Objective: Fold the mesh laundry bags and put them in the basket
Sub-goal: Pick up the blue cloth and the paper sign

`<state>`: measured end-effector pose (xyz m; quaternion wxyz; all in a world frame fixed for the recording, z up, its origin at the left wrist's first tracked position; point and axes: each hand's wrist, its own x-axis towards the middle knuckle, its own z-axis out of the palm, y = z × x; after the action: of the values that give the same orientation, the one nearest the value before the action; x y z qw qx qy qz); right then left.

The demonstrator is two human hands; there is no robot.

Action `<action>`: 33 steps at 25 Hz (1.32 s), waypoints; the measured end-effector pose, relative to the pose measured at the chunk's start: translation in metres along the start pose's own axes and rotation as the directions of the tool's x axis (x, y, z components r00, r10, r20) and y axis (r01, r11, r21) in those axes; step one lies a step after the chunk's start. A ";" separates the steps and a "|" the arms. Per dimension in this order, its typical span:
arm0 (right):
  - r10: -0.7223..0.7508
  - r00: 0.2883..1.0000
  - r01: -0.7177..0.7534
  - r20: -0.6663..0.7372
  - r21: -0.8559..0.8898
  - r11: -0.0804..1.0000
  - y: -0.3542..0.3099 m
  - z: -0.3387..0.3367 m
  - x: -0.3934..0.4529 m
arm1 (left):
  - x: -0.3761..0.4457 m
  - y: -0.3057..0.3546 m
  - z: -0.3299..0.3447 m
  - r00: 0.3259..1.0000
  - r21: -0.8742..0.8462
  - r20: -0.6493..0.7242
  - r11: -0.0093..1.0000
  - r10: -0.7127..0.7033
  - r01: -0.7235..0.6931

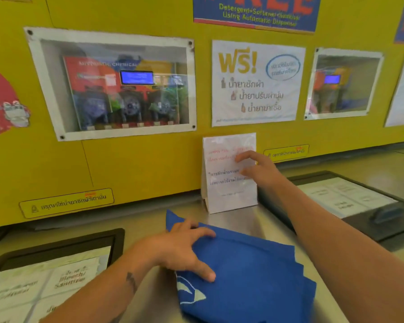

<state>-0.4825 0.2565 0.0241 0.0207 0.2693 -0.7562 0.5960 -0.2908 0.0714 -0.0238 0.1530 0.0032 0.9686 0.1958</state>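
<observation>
A folded blue laundry bag (247, 271) with a pale print lies on the steel top (243, 220) in front of me, several layers showing at its right edge. My left hand (184, 250) rests flat on its left part, fingers spread and thumb pointing right. My right hand (257, 169) is stretched forward, its loosely bent fingers touching a white standing paper sign (226, 194) by the yellow wall. No basket is in view.
A yellow wall (138, 164) with posters and windowed dispenser boxes rises right behind the steel top. Black-framed lids with paper labels lie at the left (49, 276) and right (350, 199) of the bag.
</observation>
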 end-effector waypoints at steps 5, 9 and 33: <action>-0.056 0.997 0.054 0.052 0.046 0.997 0.011 -0.005 0.007 | 0.002 -0.024 -0.001 0.970 -0.091 -0.239 0.994 0.038 -0.061; -0.164 0.977 0.181 0.134 -0.119 0.976 0.014 -0.007 -0.003 | -0.011 -0.043 -0.013 0.855 -0.209 -0.516 0.976 -0.058 -0.060; -0.609 0.721 0.579 0.330 0.195 0.792 -0.232 0.447 -0.130 | -0.459 -0.319 -0.029 -0.504 -0.557 -0.777 0.785 -0.377 0.272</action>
<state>-0.1414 -0.1348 0.0556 0.0549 0.6069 -0.5954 0.5236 0.1550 -0.2640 0.0156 -0.6382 -0.4769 0.5988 0.0815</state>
